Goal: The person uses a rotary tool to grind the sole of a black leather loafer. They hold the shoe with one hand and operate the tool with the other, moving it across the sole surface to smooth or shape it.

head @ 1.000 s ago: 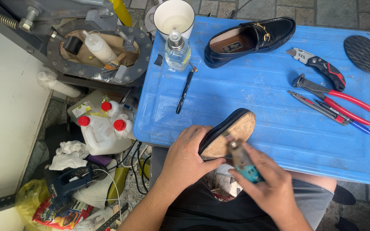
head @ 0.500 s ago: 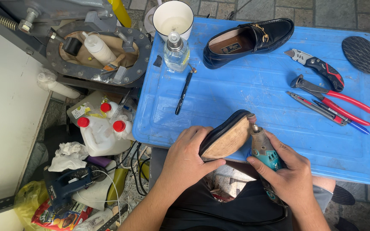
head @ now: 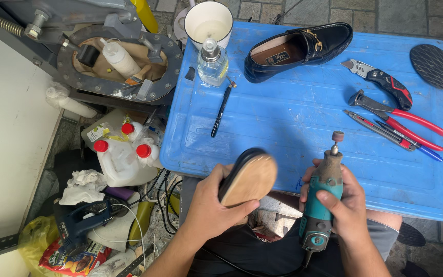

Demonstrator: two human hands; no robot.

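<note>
Left hand grips a black shoe, tan sole up, at the blue counter edge; right hand clasps a teal rotary tool (pink tip raised). Red-capped white jugs stand below left.

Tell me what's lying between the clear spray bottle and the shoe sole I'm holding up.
In the head view, a black pen lies on the blue lid between the spray bottle and the sole in your left hand.

Shoe and rotary tool in hands
</note>
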